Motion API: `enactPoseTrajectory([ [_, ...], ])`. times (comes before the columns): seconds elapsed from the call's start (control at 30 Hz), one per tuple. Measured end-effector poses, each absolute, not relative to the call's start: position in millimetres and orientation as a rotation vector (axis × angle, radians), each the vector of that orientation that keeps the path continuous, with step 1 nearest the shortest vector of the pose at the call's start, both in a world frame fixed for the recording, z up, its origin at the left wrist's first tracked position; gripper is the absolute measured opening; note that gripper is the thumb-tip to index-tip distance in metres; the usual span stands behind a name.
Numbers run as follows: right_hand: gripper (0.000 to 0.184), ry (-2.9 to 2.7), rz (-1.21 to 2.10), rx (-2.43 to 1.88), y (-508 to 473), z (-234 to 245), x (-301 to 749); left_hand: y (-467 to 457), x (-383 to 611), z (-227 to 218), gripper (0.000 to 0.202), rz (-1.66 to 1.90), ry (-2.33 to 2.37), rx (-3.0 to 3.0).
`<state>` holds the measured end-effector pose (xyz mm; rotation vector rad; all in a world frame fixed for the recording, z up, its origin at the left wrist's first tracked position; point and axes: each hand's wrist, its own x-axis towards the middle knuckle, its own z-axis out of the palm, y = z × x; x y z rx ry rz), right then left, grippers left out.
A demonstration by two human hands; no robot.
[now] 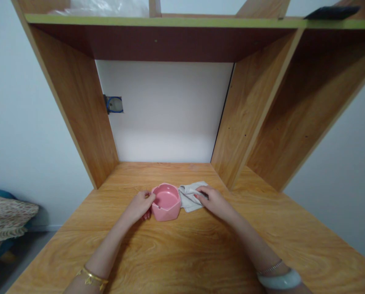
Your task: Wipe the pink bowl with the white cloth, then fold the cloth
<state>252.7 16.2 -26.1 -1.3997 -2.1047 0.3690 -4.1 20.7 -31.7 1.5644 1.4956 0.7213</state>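
A pink ceramic dish [166,201] with a notched rim sits on the wooden desk [182,249]. My left hand [140,205] grips its left side, thumb on the rim and fingers curled round the wall. Just right of the dish lies a crumpled grey-white cloth [189,196]. My right hand [212,199] rests on the cloth's right part, fingers bent and pressed down onto it.
The desk has a wooden hutch: side panels [78,110] left and right of a white back wall, a shelf [170,20] overhead and an open compartment [308,106] at the right. A wall socket hole [114,105] shows at the back left. A patterned fabric [5,216] lies far left.
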Motion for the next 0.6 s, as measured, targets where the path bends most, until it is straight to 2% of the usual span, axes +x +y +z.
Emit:
enactPoseTrajectory([
  [0.13, 0.023, -1.918, 0.425, -1.343, 16, -23, 249, 21, -4, -32, 0.026, 0.726, 1.503, 1.614],
  [0.23, 0.022, -1.859, 0.287, -1.3, 12, -19, 244, 19, -4, -28, 0.027, 0.744, 1.524, 1.673],
  [0.4, 0.021, -2.017, 0.05, -1.202, -2, -13, 228, 11, 2, -18, 0.035, 0.723, 1.657, 2.002],
  [0.6, 0.017, -2.186, 0.034, -1.095, -15, -12, 207, -2, 16, -8, 0.042, 0.553, 1.723, 2.173],
])
